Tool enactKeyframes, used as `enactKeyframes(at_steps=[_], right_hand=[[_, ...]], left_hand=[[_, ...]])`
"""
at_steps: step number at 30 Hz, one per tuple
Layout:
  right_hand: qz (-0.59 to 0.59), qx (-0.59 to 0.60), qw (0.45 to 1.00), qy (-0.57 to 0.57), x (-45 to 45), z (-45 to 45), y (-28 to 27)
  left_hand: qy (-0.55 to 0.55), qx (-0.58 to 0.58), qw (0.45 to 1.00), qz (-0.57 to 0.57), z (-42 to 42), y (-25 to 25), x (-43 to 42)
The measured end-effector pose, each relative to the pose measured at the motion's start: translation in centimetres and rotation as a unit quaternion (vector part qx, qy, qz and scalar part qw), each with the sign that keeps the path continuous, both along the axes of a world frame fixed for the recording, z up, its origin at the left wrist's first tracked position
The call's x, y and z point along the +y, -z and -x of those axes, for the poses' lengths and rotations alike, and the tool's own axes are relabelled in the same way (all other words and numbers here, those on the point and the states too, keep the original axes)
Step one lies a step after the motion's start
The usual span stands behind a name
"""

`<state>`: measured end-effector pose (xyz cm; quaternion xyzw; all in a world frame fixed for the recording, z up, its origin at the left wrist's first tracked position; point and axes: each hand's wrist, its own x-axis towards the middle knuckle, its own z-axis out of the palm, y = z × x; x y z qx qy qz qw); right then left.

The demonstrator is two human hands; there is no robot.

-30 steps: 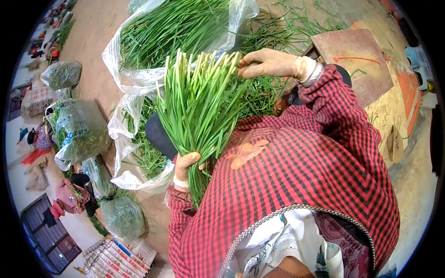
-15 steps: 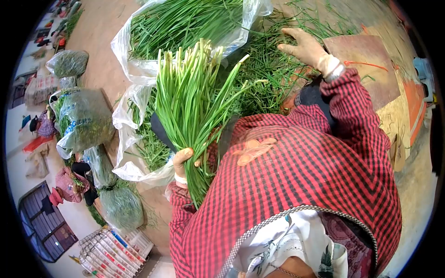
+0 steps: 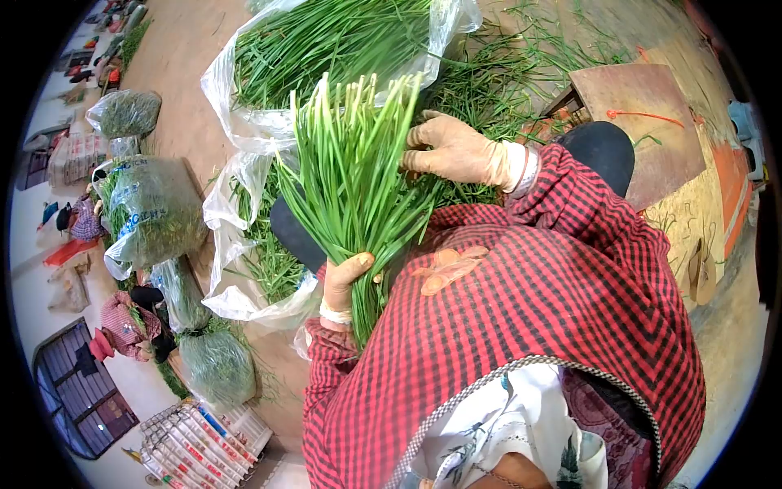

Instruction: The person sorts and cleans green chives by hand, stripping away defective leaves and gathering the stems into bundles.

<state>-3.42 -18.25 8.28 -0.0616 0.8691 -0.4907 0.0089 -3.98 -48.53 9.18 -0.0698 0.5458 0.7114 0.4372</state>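
Brown floor (image 3: 183, 49) is stretching across the upper left of the frame. Bunch of green stalks (image 3: 350, 179) is standing nearly upright at centre, pale cut ends fanning at top, leaves narrowing into the fist below. Left hand (image 3: 349, 281): closing firmly round the narrow leafy part. Right hand (image 3: 456, 151): hovering half open at the bunch's right flank, thumb and fingers apart, no grip showing; whether fingertips are touching stalks, cannot tell. Likely meaning: left alone is bearing the bunch. Beyond, clear plastic (image 3: 244, 126) is cradling more greens (image 3: 326, 41); loose stalks (image 3: 505, 81) are lying upper right.
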Motion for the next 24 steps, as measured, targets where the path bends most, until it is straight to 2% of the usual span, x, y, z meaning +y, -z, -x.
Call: enactKeyframes(at_steps=[1,3,4,5,7,9,10,11,12,14,16,17,18,19,21,22,24], right_hand=[[-0.002,0.000,1.000,0.001,0.1,-0.3,0.1],[0.169,-0.081,0.979,0.078,0.4,-0.9,0.2],[0.223,-0.127,0.959,0.121,1.0,-1.1,-1.0],[0.222,-0.128,0.959,0.121,1.9,-1.1,-0.5],[0.263,-0.098,0.931,0.232,5.6,-0.6,1.3],[0.124,-0.104,0.948,0.274,9.8,-0.9,3.0],[-0.069,-0.147,0.962,0.219,11.7,-1.6,2.4],[-0.143,-0.036,0.964,0.223,11.5,-2.2,3.7],[-0.113,-0.006,0.961,0.251,11.5,-2.5,4.7],[-0.082,0.023,0.957,0.278,8.8,-2.4,0.7],[-0.002,0.122,0.969,0.216,6.8,-1.7,-3.9],[-0.017,0.136,0.974,0.182,5.8,-1.5,-5.7],[-0.080,0.163,0.971,0.159,4.8,-1.2,-6.1],[-0.144,0.189,0.962,0.135,4.2,-0.9,-6.4],[-0.241,0.175,0.949,0.099,3.2,0.0,-4.4],[-0.214,0.170,0.959,0.069,3.0,0.4,-4.1],[-0.166,0.102,0.977,0.084,2.4,-0.3,-4.1]], left_hand=[[0.011,0.013,1.000,0.019,0.1,0.0,0.1],[0.016,0.019,1.000,0.001,0.1,-0.4,0.6],[0.038,0.058,0.997,0.023,0.1,-0.6,0.5],[0.059,0.097,0.992,0.046,0.0,-0.9,0.3],[0.051,0.086,0.994,0.049,-0.2,-1.4,-0.2],[0.001,0.051,0.996,0.072,-0.5,-1.6,-1.1],[-0.014,0.044,0.997,0.058,-0.6,-1.4,-1.5],[-0.016,0.045,0.997,0.057,-0.5,-0.6,-2.1],[-0.020,0.057,0.996,0.067,-0.4,0.6,-2.7],[-0.048,0.110,0.987,0.106,-0.8,-2.5,0.3],[-0.027,0.086,0.992,0.089,-0.6,-2.4,0.8],[-0.005,0.063,0.995,0.073,-0.5,-2.5,0.9],[0.012,0.104,0.990,0.090,-0.5,-2.0,1.1],[0.026,0.087,0.992,0.092,-0.6,-3.0,1.7],[0.043,0.106,0.991,0.066,-0.7,-3.3,2.3],[0.044,0.106,0.991,0.064,-0.9,-3.1,2.7],[-0.001,0.160,0.984,0.078,-1.4,-2.6,3.2]])
